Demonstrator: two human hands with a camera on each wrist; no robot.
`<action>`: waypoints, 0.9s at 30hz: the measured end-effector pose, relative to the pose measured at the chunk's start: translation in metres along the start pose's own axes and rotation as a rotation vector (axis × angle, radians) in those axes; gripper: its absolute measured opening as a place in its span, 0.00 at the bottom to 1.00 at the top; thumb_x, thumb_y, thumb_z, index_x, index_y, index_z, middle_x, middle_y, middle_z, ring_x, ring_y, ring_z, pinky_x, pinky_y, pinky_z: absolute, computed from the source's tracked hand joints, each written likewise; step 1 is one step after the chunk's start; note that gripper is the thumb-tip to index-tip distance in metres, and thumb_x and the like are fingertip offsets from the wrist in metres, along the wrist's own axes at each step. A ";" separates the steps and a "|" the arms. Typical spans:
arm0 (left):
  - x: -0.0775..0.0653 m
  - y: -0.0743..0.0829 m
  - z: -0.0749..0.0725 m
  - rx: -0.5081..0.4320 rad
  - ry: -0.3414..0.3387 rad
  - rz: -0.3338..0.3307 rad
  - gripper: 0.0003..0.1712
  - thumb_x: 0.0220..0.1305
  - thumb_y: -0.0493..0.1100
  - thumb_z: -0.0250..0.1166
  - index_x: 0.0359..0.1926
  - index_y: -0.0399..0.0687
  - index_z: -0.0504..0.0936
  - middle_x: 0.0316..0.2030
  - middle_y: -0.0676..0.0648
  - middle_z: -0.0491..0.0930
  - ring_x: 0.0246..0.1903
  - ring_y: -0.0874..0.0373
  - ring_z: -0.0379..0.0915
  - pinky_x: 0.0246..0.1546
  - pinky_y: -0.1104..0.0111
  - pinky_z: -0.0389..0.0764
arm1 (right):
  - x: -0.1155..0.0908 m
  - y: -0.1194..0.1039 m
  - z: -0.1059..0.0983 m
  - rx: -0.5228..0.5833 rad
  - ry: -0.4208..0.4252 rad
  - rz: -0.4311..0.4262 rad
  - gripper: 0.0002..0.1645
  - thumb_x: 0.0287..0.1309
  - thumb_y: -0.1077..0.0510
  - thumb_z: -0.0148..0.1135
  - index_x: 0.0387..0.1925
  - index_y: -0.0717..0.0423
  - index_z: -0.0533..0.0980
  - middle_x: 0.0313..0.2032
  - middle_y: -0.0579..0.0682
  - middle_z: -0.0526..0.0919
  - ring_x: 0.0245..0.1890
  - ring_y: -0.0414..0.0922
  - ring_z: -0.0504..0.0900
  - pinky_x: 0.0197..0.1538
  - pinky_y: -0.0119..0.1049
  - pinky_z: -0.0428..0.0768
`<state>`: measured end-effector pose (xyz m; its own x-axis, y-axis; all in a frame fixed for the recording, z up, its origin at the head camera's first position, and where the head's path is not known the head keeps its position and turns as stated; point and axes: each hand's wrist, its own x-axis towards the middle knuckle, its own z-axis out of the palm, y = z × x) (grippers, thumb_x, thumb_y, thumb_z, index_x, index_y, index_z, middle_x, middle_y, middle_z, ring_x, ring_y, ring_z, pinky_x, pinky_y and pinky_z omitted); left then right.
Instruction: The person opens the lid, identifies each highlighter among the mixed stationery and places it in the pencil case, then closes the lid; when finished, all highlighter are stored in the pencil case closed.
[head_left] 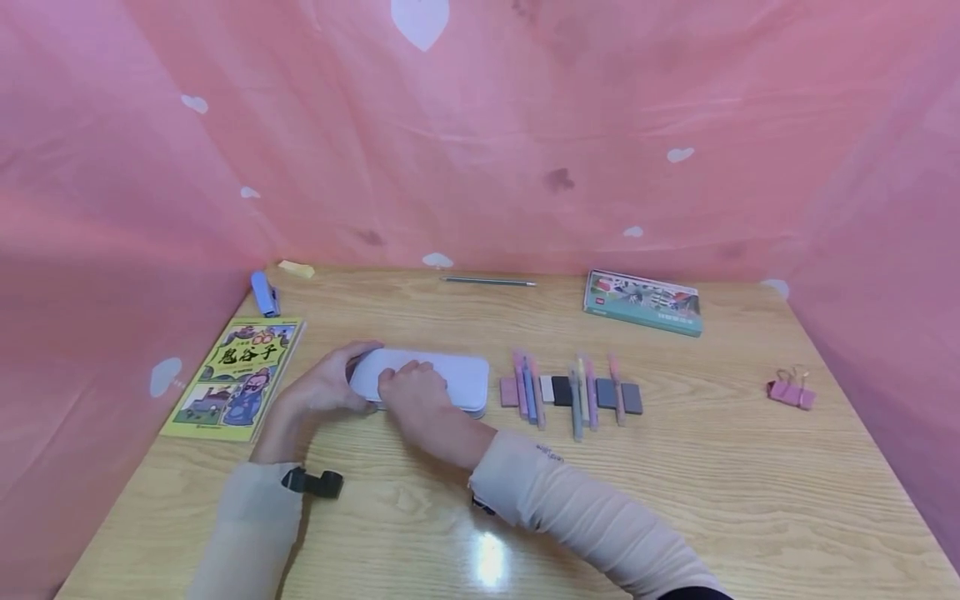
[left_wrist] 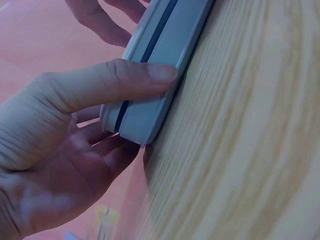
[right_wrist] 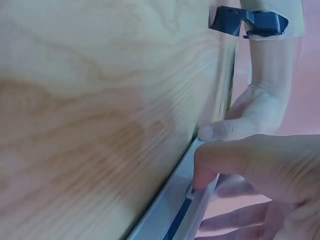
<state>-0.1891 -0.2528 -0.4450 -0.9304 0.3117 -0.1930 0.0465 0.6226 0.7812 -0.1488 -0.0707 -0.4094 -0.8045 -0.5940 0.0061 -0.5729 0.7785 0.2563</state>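
A pale metal pencil case point(head_left: 468, 379) lies flat on the table, its lid lowered, with a dark gap along the side seam point(left_wrist: 160, 32). At the case's left end, my left hand point(head_left: 330, 383) grips it, thumb on the front side and fingers round the far side. My right hand point(head_left: 420, 404) lies over the lid near the middle. In the right wrist view its thumb point(right_wrist: 215, 162) bends down onto the front seam by a small catch point(right_wrist: 190, 193), while the fingers reach across the lid. The case's contents are hidden.
Right of the case lie several pens point(head_left: 531, 392) and eraser-like blocks point(head_left: 632, 398). A yellow book point(head_left: 236, 375), blue stapler point(head_left: 265, 293) and sticky notes point(head_left: 296, 269) are on the left. Behind are a pencil point(head_left: 487, 281) and flat box point(head_left: 642, 302); pink binder clips point(head_left: 791, 393) lie far right.
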 end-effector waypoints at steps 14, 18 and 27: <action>0.001 -0.005 -0.002 -0.043 -0.007 0.020 0.60 0.31 0.41 0.80 0.69 0.54 0.60 0.68 0.47 0.60 0.67 0.48 0.54 0.67 0.51 0.60 | 0.000 0.032 -0.008 0.107 -0.069 -0.215 0.14 0.58 0.60 0.59 0.47 0.50 0.76 0.36 0.48 0.82 0.34 0.43 0.80 0.33 0.38 0.83; 0.001 -0.007 -0.002 -0.056 0.002 0.030 0.62 0.29 0.42 0.81 0.70 0.54 0.59 0.67 0.45 0.61 0.65 0.46 0.56 0.66 0.48 0.59 | 0.001 0.040 -0.014 0.116 -0.050 -0.251 0.16 0.55 0.60 0.61 0.46 0.49 0.76 0.36 0.47 0.83 0.33 0.42 0.80 0.32 0.37 0.83; -0.002 -0.012 -0.006 -0.297 -0.007 0.078 0.49 0.49 0.36 0.72 0.71 0.48 0.57 0.68 0.43 0.61 0.70 0.46 0.50 0.71 0.53 0.52 | 0.017 0.069 -0.038 0.138 0.028 -0.195 0.20 0.51 0.61 0.64 0.48 0.48 0.78 0.37 0.46 0.83 0.35 0.43 0.80 0.31 0.36 0.84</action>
<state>-0.1901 -0.2647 -0.4504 -0.9257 0.3558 -0.1285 0.0089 0.3601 0.9329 -0.1961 -0.0350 -0.3545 -0.6732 -0.7394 -0.0035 -0.7343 0.6680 0.1204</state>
